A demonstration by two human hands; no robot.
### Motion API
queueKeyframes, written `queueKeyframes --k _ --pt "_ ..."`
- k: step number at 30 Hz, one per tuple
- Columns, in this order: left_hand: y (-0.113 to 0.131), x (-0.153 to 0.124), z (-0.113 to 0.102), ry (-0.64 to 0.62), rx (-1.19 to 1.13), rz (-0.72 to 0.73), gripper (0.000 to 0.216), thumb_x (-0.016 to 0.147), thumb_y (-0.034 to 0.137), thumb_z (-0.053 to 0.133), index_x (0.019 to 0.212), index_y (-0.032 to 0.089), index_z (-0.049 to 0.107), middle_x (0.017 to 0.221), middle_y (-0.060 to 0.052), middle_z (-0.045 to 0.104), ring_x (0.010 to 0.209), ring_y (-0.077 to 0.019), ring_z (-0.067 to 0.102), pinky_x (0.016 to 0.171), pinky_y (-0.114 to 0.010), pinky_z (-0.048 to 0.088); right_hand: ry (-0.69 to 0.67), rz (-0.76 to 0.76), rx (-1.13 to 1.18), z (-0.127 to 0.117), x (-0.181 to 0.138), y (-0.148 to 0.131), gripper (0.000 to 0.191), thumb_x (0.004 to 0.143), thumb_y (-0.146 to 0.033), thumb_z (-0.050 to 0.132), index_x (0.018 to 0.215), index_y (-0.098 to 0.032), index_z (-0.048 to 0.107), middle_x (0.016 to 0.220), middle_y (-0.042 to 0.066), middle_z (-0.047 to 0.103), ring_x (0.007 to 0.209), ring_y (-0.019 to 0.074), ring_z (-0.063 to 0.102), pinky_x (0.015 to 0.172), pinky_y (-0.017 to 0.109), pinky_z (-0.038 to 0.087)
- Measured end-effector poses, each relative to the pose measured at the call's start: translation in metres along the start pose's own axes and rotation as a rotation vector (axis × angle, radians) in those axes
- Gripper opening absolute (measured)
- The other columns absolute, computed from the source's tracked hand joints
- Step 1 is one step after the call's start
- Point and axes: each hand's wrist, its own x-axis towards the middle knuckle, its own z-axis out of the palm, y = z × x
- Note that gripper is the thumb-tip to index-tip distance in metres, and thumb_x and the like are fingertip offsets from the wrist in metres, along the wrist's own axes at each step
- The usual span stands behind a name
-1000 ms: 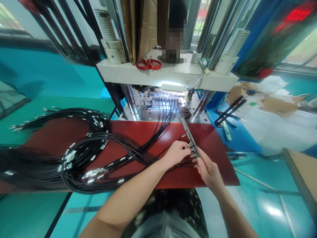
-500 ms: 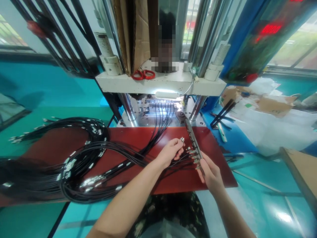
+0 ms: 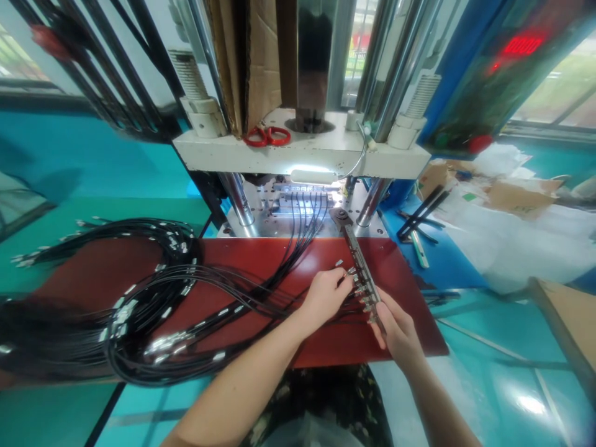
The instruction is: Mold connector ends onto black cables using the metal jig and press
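My right hand [image 3: 395, 323] is closed round the near end of a long metal bar fixture [image 3: 363, 264]. The bar lies slanted over the red-brown board, its far end by the press bed. Several small metal cable connectors [image 3: 367, 304] sit in a row along its left side. Fingers pinched, my left hand [image 3: 328, 290] holds a cable connector [image 3: 352, 270] against the bar's left edge. Another small metal piece [image 3: 339, 263] shows just beyond its knuckles. Thin black cables [image 3: 254, 298] run left from both hands; my left palm hides some of them.
Looped cables [image 3: 153, 273] cover the left of the board [image 3: 265, 251]. Behind stands a press with a white plate [image 3: 218, 155] bearing red-handled scissors [image 3: 267, 136]. More cables enter the lit mould [image 3: 302, 202]. Pliers [image 3: 421, 226] and a cutter [image 3: 419, 249] lie right.
My left hand has moved right and slightly nearer to me, bringing its fingertips up to the bar. My right hand and the bar stay almost still. The view has shifted slightly.
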Motion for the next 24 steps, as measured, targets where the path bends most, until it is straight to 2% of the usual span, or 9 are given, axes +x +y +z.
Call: queueKeyframes --k 8,14,18,21,24 --pt "-0.008 0.010 0.002 -0.094 -0.253 -0.095 0.026 0.075 0.030 0.046 0.061 0.013 0.059 0.057 0.002 0.054 0.057 -0.0105 0.046 0.059 -0.021 0.034 0.002 -0.009 0.013 0.002 -0.002 -0.006 0.053 0.082 -0.045 0.049 0.121 -0.010 0.050 0.041 -0.007 0.043 0.032 0.0072 0.033 0.032 0.019 0.029" --pt "-0.006 0.011 -0.001 -0.128 -0.291 -0.084 0.025 0.076 0.029 0.045 0.061 0.012 0.057 0.060 0.001 0.055 0.060 -0.0108 0.048 0.061 -0.022 0.035 -0.035 0.010 -0.041 0.001 0.001 -0.006 0.051 0.082 -0.046 0.048 0.123 -0.014 0.050 0.041 -0.007 0.041 0.032 0.0066 0.033 0.031 0.017 0.031" --pt "-0.005 0.010 -0.005 -0.142 -0.231 -0.082 0.027 0.078 0.030 0.043 0.061 0.013 0.056 0.058 0.002 0.051 0.058 -0.0100 0.045 0.059 -0.022 0.033 -0.119 -0.021 -0.127 0.000 0.006 -0.001 0.053 0.083 -0.046 0.046 0.126 -0.015 0.047 0.046 -0.006 0.042 0.039 0.0086 0.040 0.038 0.018 0.039" --pt "-0.005 0.010 -0.006 -0.094 -0.245 -0.080 0.024 0.078 0.032 0.044 0.064 0.014 0.053 0.058 0.003 0.047 0.056 -0.0088 0.041 0.056 -0.021 0.031 -0.123 0.003 -0.098 0.001 0.006 -0.001 0.054 0.083 -0.047 0.045 0.127 -0.015 0.046 0.049 -0.004 0.047 0.037 0.0076 0.039 0.035 0.018 0.037" --pt "-0.009 0.013 -0.004 0.062 -0.343 -0.069 0.016 0.077 0.032 0.049 0.074 0.016 0.048 0.060 0.006 0.044 0.056 -0.0074 0.039 0.055 -0.019 0.031 -0.031 0.019 -0.008 0.003 0.004 -0.005 0.054 0.082 -0.047 0.048 0.124 -0.013 0.048 0.048 -0.005 0.047 0.033 0.0063 0.034 0.031 0.018 0.033"
